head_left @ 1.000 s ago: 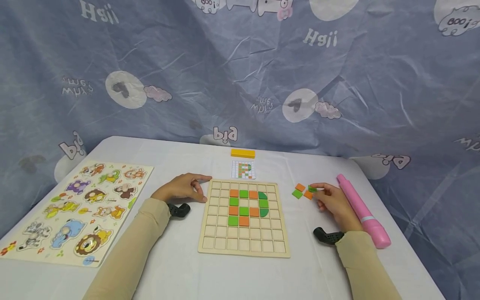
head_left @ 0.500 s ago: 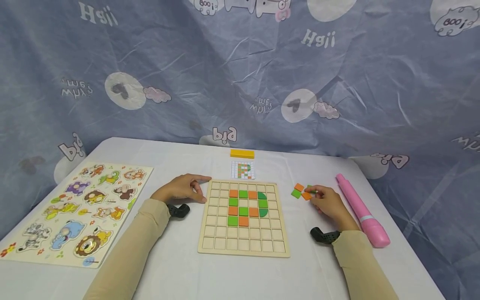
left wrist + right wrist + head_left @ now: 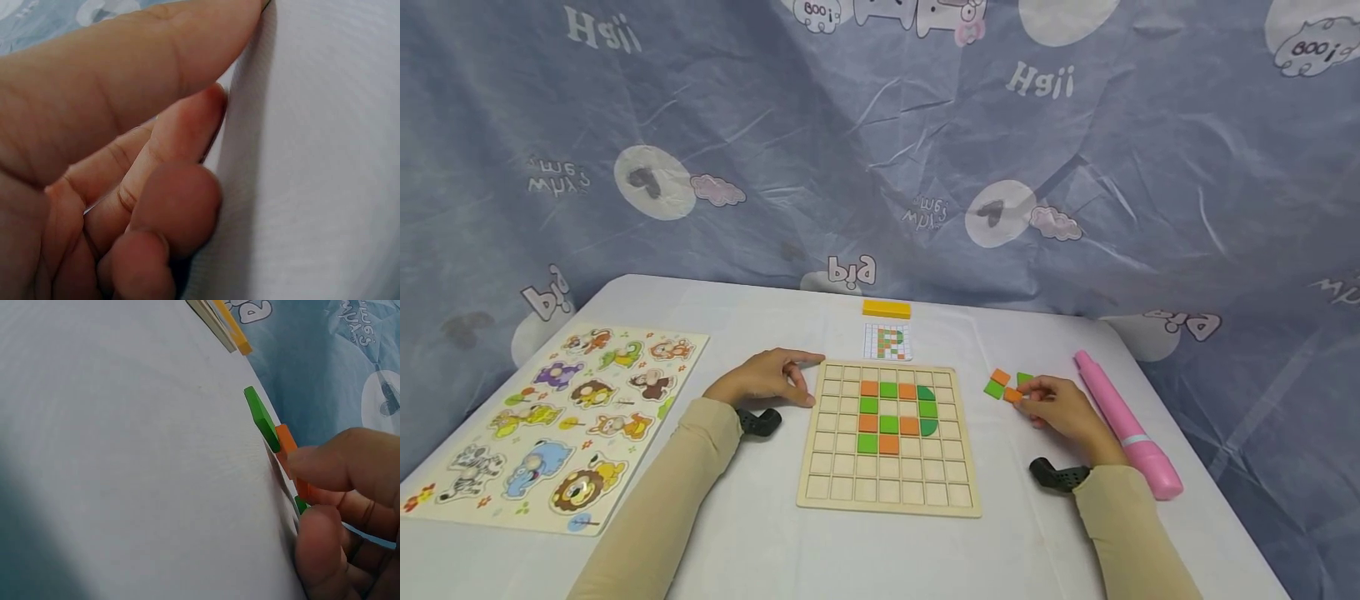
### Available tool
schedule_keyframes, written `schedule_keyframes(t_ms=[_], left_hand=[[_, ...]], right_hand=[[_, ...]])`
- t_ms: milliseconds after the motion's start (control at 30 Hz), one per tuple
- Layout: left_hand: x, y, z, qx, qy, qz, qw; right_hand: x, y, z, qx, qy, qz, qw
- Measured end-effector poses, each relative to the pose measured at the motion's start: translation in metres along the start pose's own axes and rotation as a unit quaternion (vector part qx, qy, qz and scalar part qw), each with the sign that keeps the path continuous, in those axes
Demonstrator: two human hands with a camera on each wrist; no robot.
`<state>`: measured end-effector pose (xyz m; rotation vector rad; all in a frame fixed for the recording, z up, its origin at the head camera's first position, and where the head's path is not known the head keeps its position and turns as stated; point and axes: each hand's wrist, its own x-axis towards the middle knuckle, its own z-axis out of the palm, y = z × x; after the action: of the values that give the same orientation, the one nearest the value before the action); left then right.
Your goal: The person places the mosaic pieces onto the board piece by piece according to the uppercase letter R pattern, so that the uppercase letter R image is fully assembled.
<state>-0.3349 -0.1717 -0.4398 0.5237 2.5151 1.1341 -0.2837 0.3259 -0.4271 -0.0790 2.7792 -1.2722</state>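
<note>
My right hand pinches an orange square tile between thumb and fingers; the tile's edge shows at the fingertips in the right wrist view. Beside it on the cloth lie another orange tile, a green tile and a second green tile partly behind the fingers. My left hand rests at the left side of the wooden grid board, index finger stretched to its upper left corner and thumb at its edge. Several green and orange tiles, two with rounded corners, sit in the board's cells.
Behind the board lie a small printed pattern card and a yellow bar. An animal picture board takes up the table's left side. A pink cylindrical object lies right of my right hand. A patterned curtain hangs behind.
My right hand has moved slightly left from the green tile at the back to the orange tile, and now pinches it. My left hand stays at the board's edge.
</note>
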Motion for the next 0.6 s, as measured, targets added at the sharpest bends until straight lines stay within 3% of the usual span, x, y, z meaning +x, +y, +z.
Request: schedule_keyframes(t_ms=[367, 600], left_hand=[[-0.001, 0.002, 0.000, -0.007, -0.002, 0.011, 0.9999], [-0.001, 0.002, 0.000, 0.001, 0.000, 0.001, 1.0000]], right_hand=[[-0.002, -0.009, -0.003, 0.110, -0.041, -0.019, 0.9930], [-0.002, -0.023, 0.003, 0.148, -0.067, -0.027, 0.9864]])
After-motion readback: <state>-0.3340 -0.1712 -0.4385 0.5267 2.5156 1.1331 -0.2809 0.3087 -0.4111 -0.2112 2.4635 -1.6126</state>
